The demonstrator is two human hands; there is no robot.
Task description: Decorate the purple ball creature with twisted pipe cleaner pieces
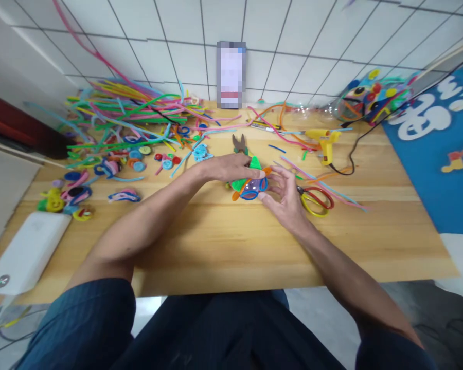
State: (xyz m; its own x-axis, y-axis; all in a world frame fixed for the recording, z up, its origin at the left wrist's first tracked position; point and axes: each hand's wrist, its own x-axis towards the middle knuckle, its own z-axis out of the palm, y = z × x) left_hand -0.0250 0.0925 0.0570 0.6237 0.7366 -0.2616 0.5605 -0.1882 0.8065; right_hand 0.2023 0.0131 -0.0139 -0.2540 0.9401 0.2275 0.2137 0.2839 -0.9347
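Observation:
Between my hands is a small pipe-cleaner craft figure [250, 188], with green pointed parts, orange bits at its sides and two blue rings on a purple middle. My left hand [239, 168] reaches over it from the far left side, its fingers closed on the green and purple part. From the right, my right hand [281, 194] grips its edge, thumb near the lower blue ring and fingers by the orange bit. Pliers [238, 143] lie just beyond my left hand, jaws pointing away. Red-and-yellow scissors [317, 201] lie right beside my right hand.
Many coloured pipe cleaners [127, 110] heap at the back left, with coiled pieces [139, 159] before them. A yellow glue gun [324, 143] trails its cord rightward. A phone [230, 74] leans on the tiled wall. A white power bank [29, 252] lies at the left edge.

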